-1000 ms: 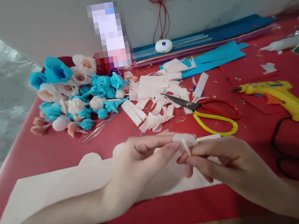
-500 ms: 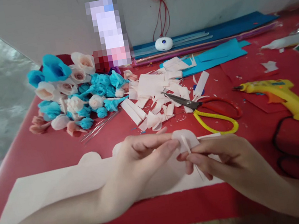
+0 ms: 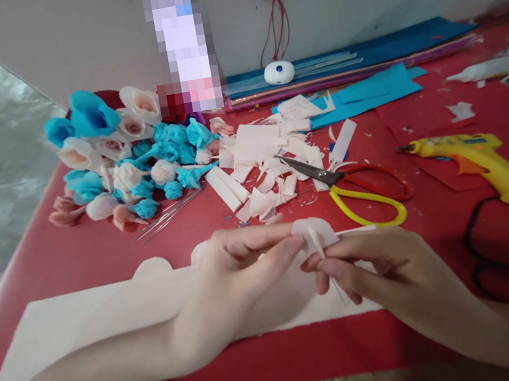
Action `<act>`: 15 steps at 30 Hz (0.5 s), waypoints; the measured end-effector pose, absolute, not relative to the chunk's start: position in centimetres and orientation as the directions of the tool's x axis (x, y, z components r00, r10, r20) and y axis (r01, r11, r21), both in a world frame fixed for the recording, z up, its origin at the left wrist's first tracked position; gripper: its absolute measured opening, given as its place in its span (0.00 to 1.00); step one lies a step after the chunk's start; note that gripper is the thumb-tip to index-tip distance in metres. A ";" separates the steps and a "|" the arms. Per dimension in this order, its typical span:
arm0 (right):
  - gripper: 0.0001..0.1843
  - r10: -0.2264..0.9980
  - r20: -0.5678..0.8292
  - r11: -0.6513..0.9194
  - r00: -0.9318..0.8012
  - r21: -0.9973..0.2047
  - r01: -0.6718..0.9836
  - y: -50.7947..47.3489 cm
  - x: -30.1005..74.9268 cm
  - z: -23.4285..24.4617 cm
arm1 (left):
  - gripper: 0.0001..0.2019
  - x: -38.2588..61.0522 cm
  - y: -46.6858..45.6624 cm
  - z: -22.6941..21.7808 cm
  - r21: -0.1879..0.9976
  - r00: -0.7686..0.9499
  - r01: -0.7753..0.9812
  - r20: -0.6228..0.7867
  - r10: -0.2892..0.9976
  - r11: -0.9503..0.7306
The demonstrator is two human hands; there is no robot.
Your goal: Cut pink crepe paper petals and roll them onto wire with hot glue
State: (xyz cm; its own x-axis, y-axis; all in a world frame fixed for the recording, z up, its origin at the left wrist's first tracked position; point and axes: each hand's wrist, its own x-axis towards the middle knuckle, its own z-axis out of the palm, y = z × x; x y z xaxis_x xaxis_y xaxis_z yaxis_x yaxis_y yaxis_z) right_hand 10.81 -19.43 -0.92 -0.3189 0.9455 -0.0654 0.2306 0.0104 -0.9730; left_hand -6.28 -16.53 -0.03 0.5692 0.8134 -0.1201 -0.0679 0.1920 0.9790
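Observation:
My left hand pinches the left edge of a small pale paper petal between thumb and fingers. In my right hand is a thin wire stem, its upper end wrapped in white and lying against the petal. Both hands are close together above a long pale paper sheet on the red table. Two rounded paper pieces lie along the sheet's far edge; one rounded piece shows clearly, the other is partly behind my left hand.
Scissors with red and yellow handles lie beyond my hands, beside pale paper scraps. A yellow glue gun with a black cord is at the right. Blue, white and pink paper flowers are heaped at the left. Blue paper lies farther back.
The petal's upper edge looks slightly more curved over than before. Both hands keep nearly the same place and grip.

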 end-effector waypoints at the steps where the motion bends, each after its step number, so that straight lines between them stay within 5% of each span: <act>1: 0.13 0.947 -0.063 0.013 -0.316 -0.972 0.234 -19.4 10.8 -0.9 | 0.13 -6.3 -16.5 0.0 0.980 0.577 -0.065 -0.116 0.808 0.188; 15: 0.14 0.951 -0.060 0.016 -0.304 -0.970 0.242 -19.6 10.9 -0.9 | 0.11 -6.9 -16.2 -0.2 0.982 0.510 0.106 -0.188 0.839 0.155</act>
